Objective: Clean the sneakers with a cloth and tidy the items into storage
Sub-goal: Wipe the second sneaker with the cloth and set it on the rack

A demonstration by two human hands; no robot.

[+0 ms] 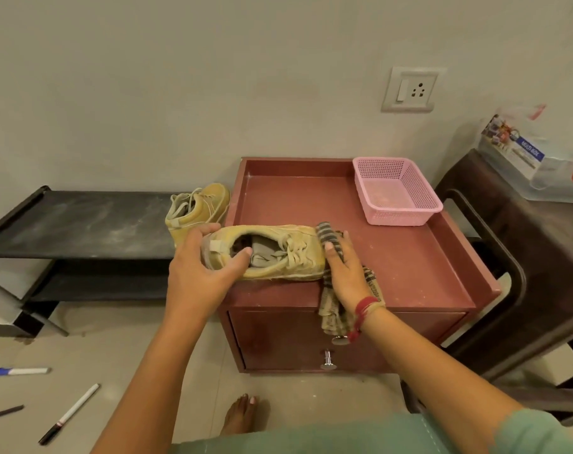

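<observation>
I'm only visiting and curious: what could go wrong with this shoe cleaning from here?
The sneaker lies at the front edge of the cabinet; a hard wipe might push it off, though the left hand grips its heel. The cloth in the right hand dangles by the drawer knob and might snag.

Both forearms bare, entered from 6 o'clock, converging.

Left forearm (154, 371) ran toward 1 o'clock. Left grip (200, 260) curled round the heel of the sneaker (278, 253): thumb at the opening's rim, fingers over the far side at 12 o'clock.

Right forearm (426, 365) ran toward 10 o'clock. Right grip (344, 273) clutched the cloth (331, 312) against the sneaker's toe, thumb extended toward 12 o'clock. Red thread band on right wrist (365, 308).

One bare foot (242, 411) at 6 o'clock.
</observation>
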